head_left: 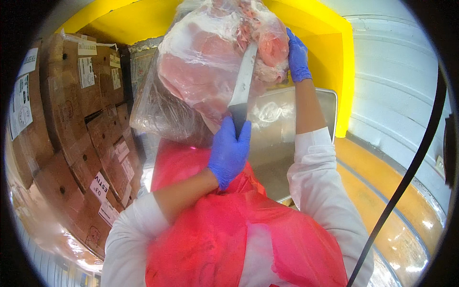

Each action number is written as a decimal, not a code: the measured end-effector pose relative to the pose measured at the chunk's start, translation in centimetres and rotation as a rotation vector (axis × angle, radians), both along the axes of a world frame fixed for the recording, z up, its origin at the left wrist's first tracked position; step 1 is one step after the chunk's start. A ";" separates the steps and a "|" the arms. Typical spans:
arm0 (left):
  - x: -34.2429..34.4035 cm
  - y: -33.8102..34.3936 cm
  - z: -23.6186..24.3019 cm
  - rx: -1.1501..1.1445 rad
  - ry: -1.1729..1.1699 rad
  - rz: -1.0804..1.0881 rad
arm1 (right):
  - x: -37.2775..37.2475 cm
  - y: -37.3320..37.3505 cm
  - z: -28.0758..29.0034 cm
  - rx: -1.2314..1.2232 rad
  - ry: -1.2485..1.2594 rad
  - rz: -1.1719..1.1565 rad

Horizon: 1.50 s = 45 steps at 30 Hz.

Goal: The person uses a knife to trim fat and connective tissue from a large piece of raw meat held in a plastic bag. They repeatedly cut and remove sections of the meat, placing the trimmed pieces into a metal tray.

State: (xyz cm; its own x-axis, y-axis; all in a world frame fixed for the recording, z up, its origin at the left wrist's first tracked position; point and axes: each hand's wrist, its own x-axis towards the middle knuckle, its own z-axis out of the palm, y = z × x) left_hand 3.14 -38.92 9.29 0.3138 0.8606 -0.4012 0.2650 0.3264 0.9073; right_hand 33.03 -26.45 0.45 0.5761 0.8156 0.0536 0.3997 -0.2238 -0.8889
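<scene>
Head view: a large pale-pink cut of raw meat in a clear plastic bag (pixel 210 57) fills the picture from 11 to 1 o'clock, lifted above a shallow rectangular stainless-steel tray (pixel 315 103) that lies behind it at about 2 o'clock. The bag hangs loose and crumpled off the meat toward 9 o'clock. How much lies in the tray cannot be told; its visible floor shows only a wet sheen.

The left hand (pixel 229 150), in a blue glove, sits at the centre, fingers wrapped tight round the dark handle of a long steel-bladed knife (pixel 243 79); the blade runs up toward 12 o'clock, flat against the meat. The right hand (pixel 297 57), also in a blue glove, is at 1 o'clock, fingers curled against the upper right edge of the meat, steadying it. Both forearms are bare between glove and white sleeve.

A red plastic apron (pixel 210 239) covers the lower middle, from 5 to 7 o'clock. Stacked brown cardboard boxes with white paper labels (pixel 81 119) fill the side from 8 to 10 o'clock. A bright yellow wall panel (pixel 330 43) rises behind the tray at 12 to 2 o'clock, with a white ribbed wall (pixel 397 71) beside it at 2 to 3 o'clock. An orange-yellow floor (pixel 387 205) shows at 4 o'clock, crossed by a thin black cable (pixel 406 177).
</scene>
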 end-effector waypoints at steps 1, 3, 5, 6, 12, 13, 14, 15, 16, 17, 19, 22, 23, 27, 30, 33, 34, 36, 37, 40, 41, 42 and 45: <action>-0.5 0.2 -0.1 -0.106 -0.003 -0.061 | 0.0 0.1 -0.1 -0.008 0.014 -0.002; -2.4 4.3 3.8 -0.302 -0.002 -0.184 | -0.6 0.2 1.0 -0.034 0.100 -0.038; -3.9 9.9 8.8 -0.493 0.022 -0.331 | 1.8 -1.1 -1.3 -0.038 -0.043 -0.005; -5.0 12.7 9.0 -0.108 0.013 -0.594 | 1.8 -1.2 -1.2 -0.071 -0.054 -0.026; -2.9 24.2 15.3 0.252 0.730 -1.124 | -3.4 -2.0 -0.9 -0.121 0.072 -0.231; -1.3 24.8 16.9 0.302 0.882 -1.139 | -3.6 -2.4 -0.8 -0.093 0.102 -0.264; -0.6 26.0 16.5 0.401 0.938 -1.186 | -4.1 -2.8 -0.6 -0.076 0.127 -0.301; -0.1 27.1 16.4 0.499 0.975 -1.219 | -4.3 -3.0 -0.5 -0.054 0.154 -0.328; 0.5 28.1 16.3 0.580 1.017 -1.245 | -4.5 -3.3 -0.4 -0.033 0.193 -0.344; 1.2 29.3 16.1 0.651 1.058 -1.267 | -4.7 -3.3 -0.6 -0.010 0.232 -0.360; 1.3 30.9 15.8 0.758 1.130 -1.272 | -5.5 -3.1 -0.6 0.025 0.239 -0.370; -1.5 30.8 15.0 0.855 1.173 -1.210 | -7.6 -2.6 -0.6 0.049 0.205 -0.347; -1.6 29.9 13.4 0.906 1.079 -1.187 | -7.0 -3.8 0.4 0.040 0.176 -0.382; -7.6 21.9 12.4 0.715 0.841 -0.961 | -6.2 -5.2 2.1 -0.016 0.008 -0.359; -10.5 18.2 13.8 0.576 0.856 -0.836 | -6.3 -4.3 1.6 0.002 0.106 -0.338; -10.4 17.6 12.8 0.771 0.987 -0.806 | -5.2 -3.9 -0.1 -0.108 -0.002 -0.370; -9.6 17.8 12.5 0.797 0.997 -0.833 | -4.8 -4.0 -0.6 -0.095 -0.030 -0.350; -8.0 18.5 12.6 0.825 1.025 -0.884 | -4.3 -4.7 -1.5 -0.075 -0.077 -0.320; -7.2 18.9 12.9 0.828 1.034 -0.905 | -4.2 -4.7 -2.2 0.003 -0.164 -0.362; -6.6 18.6 10.3 0.711 0.984 -0.884 | -4.9 -4.9 -1.0 -0.082 0.044 -0.350; -6.6 18.3 8.7 0.666 0.957 -0.856 | -5.3 -4.8 -0.8 -0.094 0.036 -0.339; -6.9 17.6 7.1 0.620 0.896 -0.779 | -5.4 -4.9 -0.5 -0.105 0.024 -0.336; -7.9 14.5 2.9 0.442 0.675 -0.602 | -5.8 -5.0 -1.1 0.048 -0.181 -0.314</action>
State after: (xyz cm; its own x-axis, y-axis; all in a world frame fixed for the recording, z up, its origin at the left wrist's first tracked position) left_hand -4.76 -24.47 12.23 0.5708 0.7481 -0.3383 0.7780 -0.3611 0.5140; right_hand 27.21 -31.50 -0.66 0.7755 0.5949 0.2114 0.4698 -0.3200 -0.8228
